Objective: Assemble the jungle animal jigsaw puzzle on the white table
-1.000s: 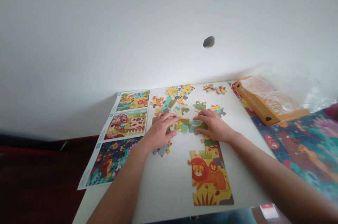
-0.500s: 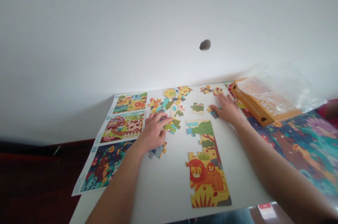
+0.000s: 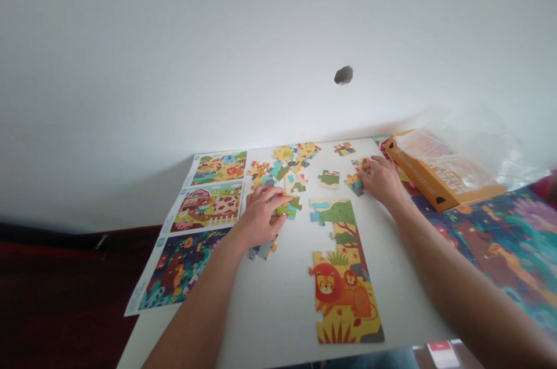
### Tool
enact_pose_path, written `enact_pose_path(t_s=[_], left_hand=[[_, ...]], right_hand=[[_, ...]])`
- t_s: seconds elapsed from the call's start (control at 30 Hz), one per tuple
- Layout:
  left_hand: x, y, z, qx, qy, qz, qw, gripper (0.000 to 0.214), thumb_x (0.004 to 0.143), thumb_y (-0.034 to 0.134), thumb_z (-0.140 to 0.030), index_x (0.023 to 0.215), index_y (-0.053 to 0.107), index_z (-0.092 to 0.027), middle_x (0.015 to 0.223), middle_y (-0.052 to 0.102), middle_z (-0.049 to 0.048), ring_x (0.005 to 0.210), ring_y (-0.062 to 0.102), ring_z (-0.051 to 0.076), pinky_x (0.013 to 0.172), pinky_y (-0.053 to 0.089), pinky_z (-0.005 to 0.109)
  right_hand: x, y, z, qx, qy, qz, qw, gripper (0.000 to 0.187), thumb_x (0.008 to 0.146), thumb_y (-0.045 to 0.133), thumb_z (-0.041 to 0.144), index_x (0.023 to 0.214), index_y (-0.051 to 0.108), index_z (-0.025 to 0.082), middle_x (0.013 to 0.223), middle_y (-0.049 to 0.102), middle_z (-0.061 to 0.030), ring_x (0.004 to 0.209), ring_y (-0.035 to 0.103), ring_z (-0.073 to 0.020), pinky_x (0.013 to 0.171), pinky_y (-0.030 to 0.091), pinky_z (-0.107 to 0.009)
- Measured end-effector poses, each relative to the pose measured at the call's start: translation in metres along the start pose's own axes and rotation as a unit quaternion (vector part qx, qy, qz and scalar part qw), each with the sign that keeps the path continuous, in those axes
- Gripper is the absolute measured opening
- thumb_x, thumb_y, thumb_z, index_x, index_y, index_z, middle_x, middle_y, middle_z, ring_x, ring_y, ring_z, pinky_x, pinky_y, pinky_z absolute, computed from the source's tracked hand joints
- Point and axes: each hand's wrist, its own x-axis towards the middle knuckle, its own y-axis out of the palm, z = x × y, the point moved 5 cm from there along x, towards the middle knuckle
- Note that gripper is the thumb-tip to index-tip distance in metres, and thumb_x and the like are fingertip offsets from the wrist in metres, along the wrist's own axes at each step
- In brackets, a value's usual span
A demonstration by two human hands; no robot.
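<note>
Since the preceding frame, the right hand [image 3: 383, 180] has drawn a red-and-yellow puzzle piece [image 3: 360, 163] nearer to the person, parting it from an orange piece [image 3: 345, 149] that lies beyond the hand and to its left. Fingers of the right hand are bent over the red-and-yellow piece, fingertips touching it; whether they pinch it cannot be told. Just beside these fingertips, on the near side, lies a yellow-and-grey piece [image 3: 354, 184]. Left hand [image 3: 259, 215]: partly curled, forefinger on a yellow-green piece [image 3: 290, 206] and thumb at its near edge; the firmness of its hold is unclear. Between the hands, slightly beyond them, a green piece [image 3: 329, 179] lies on the worktop [image 3: 270, 311]; between them and nearer to the person stretches the joined section with two lions [image 3: 343, 293]. Loose pieces [image 3: 300, 153] cluster beyond the left hand, and a sheet of three pictures [image 3: 206, 206] lies to its left. Right of the right hand stands an orange box [image 3: 413, 169], partly covered by clear plastic [image 3: 472, 154].
</note>
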Motion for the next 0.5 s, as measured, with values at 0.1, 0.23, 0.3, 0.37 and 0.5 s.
enact_pose_path(t_s=[0.1, 0.23, 0.3, 0.37, 0.5], left_hand=[[0.000, 0.001, 0.000, 0.002, -0.004, -0.009, 1.000, 0.040, 0.086, 0.059, -0.026, 0.125, 0.064, -0.027, 0.129, 0.058, 0.0047, 0.120, 0.046, 0.028, 0.108, 0.037, 0.046], [0.002, -0.002, -0.002, 0.002, -0.002, -0.022, 1.000, 0.038, 0.085, 0.064, -0.031, 0.123, 0.065, -0.027, 0.124, 0.060, 0.0054, 0.119, 0.048, 0.027, 0.107, 0.037, 0.046], [0.002, -0.004, -0.003, -0.001, 0.002, -0.033, 0.999, 0.038, 0.085, 0.065, -0.033, 0.122, 0.065, -0.027, 0.123, 0.061, 0.0054, 0.118, 0.049, 0.027, 0.107, 0.037, 0.046], [0.002, -0.005, -0.004, -0.007, 0.005, -0.047, 0.999, 0.037, 0.086, 0.065, -0.035, 0.122, 0.065, -0.028, 0.122, 0.062, 0.0054, 0.119, 0.049, 0.027, 0.107, 0.037, 0.046], [0.003, -0.001, -0.009, -0.027, 0.015, -0.054, 0.998, 0.039, 0.086, 0.068, -0.039, 0.124, 0.064, -0.027, 0.120, 0.063, 0.0060, 0.117, 0.051, 0.026, 0.107, 0.037, 0.045]], right_hand=[[-0.001, 0.000, 0.004, 0.014, -0.020, 0.003, 1.000, 0.029, 0.088, 0.055, 0.033, 0.105, 0.070, 0.015, 0.125, 0.064, -0.0162, 0.117, 0.057, -0.0301, 0.103, 0.044, -0.042], [-0.003, 0.001, 0.013, 0.011, -0.053, 0.033, 0.998, 0.036, 0.090, 0.051, 0.031, 0.121, 0.066, 0.019, 0.134, 0.061, -0.0124, 0.126, 0.052, -0.0295, 0.105, 0.043, -0.045], [-0.004, 0.002, 0.014, 0.005, -0.053, 0.052, 0.997, 0.037, 0.091, 0.049, 0.029, 0.123, 0.066, 0.022, 0.135, 0.061, -0.0110, 0.126, 0.052, -0.0292, 0.105, 0.043, -0.047], [-0.003, 0.003, 0.013, 0.000, -0.044, 0.059, 0.997, 0.036, 0.091, 0.049, 0.029, 0.122, 0.067, 0.023, 0.135, 0.061, -0.0108, 0.125, 0.053, -0.0295, 0.105, 0.043, -0.047], [-0.003, 0.002, 0.013, -0.010, -0.033, 0.061, 0.998, 0.036, 0.091, 0.049, 0.033, 0.121, 0.067, 0.023, 0.135, 0.061, -0.0109, 0.124, 0.054, -0.0304, 0.105, 0.041, -0.049]])
